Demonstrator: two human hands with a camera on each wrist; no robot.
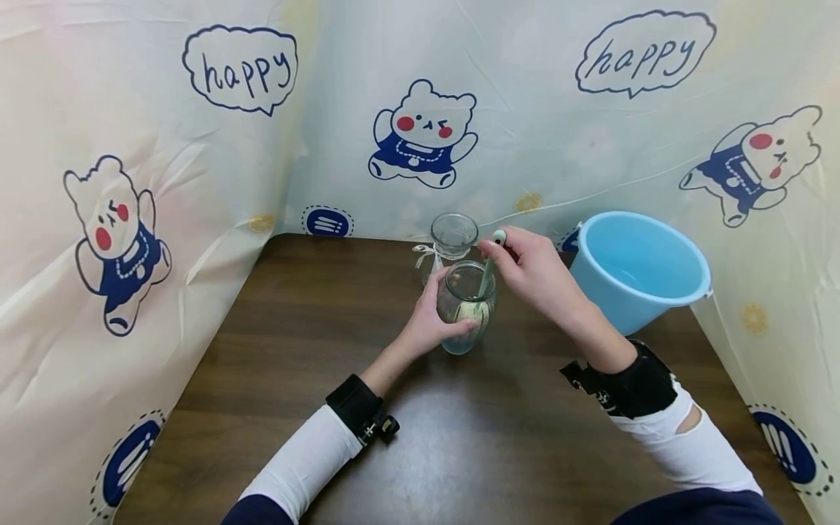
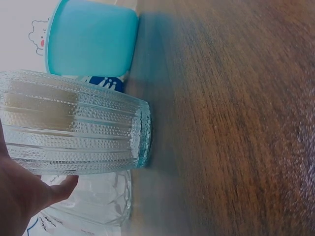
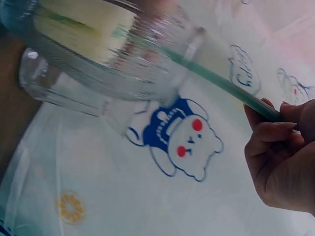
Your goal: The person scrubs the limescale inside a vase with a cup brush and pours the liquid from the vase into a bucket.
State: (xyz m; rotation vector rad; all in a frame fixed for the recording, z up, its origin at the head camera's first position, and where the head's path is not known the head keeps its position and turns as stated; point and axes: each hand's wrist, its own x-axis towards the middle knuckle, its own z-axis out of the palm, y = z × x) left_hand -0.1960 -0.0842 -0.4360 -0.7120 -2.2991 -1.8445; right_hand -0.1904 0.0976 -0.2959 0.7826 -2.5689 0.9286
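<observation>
"Two hands are busy here, so where is the ribbed glass jar [image 2: 106, 130]?"

"In the left hand [image 1: 426, 324], toward the back of the wooden tabletop [image 1: 315, 313], mouth up. I cannot tell whether its base touches the wood."

"And the grips?"

"The left hand wraps the jar, thumb across the near side. The right hand [image 1: 534, 273] pinches the upper end of a green-handled sponge brush [image 3: 221, 83]; the pale sponge head [image 3: 88, 32] sits inside the jar."

"How would they handle?"

"I'd judge the jar rigid, fairly heavy and breakable, and slippery if wet, though the raised ribs should help. Best held round the body, clear of the rim. The brush looks light: a stiff handle, probably a squashy head, so take it by the handle's end."

"Now count for me."

"One ribbed jar, one sponge brush, and one second glass vessel [image 1: 454, 235] just behind the jar, with one white ribbon bow [image 1: 428, 250] at its neck. One light-blue bucket [image 1: 607, 295] near the right hand. On the cloth [image 1: 558, 153], the head view shows three printed bears and two 'happy' bubbles."
</observation>
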